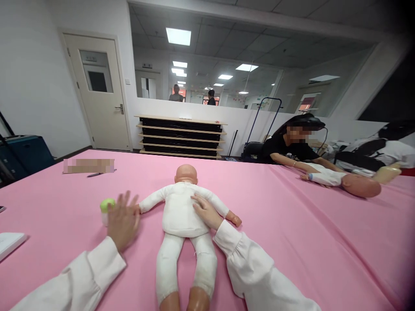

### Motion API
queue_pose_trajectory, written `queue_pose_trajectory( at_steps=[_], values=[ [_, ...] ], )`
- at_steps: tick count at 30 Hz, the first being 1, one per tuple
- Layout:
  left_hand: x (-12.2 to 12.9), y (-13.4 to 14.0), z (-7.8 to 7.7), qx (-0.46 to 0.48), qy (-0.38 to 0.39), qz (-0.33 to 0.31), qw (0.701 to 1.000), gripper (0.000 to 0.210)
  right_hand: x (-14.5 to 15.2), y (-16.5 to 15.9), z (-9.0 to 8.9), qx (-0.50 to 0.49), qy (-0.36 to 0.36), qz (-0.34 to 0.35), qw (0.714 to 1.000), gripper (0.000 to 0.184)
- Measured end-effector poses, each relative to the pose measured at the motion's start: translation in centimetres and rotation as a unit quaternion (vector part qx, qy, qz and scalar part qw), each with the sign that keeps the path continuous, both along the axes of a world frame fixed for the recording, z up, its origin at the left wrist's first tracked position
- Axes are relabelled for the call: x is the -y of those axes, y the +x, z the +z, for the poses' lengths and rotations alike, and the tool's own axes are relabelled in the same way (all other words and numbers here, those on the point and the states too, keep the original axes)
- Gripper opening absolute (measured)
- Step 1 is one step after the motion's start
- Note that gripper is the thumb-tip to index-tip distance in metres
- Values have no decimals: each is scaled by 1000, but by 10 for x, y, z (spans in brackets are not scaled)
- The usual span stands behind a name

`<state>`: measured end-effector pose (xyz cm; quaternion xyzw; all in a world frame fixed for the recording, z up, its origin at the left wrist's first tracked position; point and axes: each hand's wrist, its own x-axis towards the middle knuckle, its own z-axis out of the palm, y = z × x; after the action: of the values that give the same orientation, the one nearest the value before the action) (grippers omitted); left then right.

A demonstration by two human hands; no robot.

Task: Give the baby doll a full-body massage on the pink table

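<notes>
A baby doll (184,211) with a white cloth body lies face down on the pink-covered table, its head away from me and its arms spread. My right hand (206,211) rests on the right side of the doll's back, fingers stretched out. My left hand (125,220), somewhat blurred, is raised with fingers spread beside the doll's left-lying hand, holding nothing I can see. Just behind my left hand stands a small white jar (105,209) with a green lid, partly hidden by the hand.
Pink cloth (279,259) covers the table. A white box (11,244) sits at the left edge, and a pen (95,174) lies at the far left. Across on the right, a person (288,149) leans over another doll (359,185) beside a yellowish bottle (387,172).
</notes>
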<state>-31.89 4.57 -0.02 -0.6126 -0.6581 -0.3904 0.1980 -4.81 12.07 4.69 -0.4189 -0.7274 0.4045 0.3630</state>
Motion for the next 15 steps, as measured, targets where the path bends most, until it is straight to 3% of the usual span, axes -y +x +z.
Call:
queue_pose_trajectory(
  at_steps=[3,4,7,9,11,15],
  values=[
    [-1,-22,-3,102,26,110,988,67,20,-23,31,-165,-108,86,977,37],
    [-3,-26,-5,133,20,128,983,72,26,-32,37,-229,-176,142,947,35],
    [-10,-33,-10,191,13,118,974,75,39,-59,33,-347,-383,293,804,39],
    [-13,-34,-11,218,15,100,971,73,42,-72,16,-366,-469,308,742,46],
    [-13,-32,-12,217,4,81,973,68,43,-80,-3,-369,-514,277,723,52],
    [0,-14,-14,101,27,-29,994,53,43,-86,-26,-345,-546,225,730,53]
  ],
)
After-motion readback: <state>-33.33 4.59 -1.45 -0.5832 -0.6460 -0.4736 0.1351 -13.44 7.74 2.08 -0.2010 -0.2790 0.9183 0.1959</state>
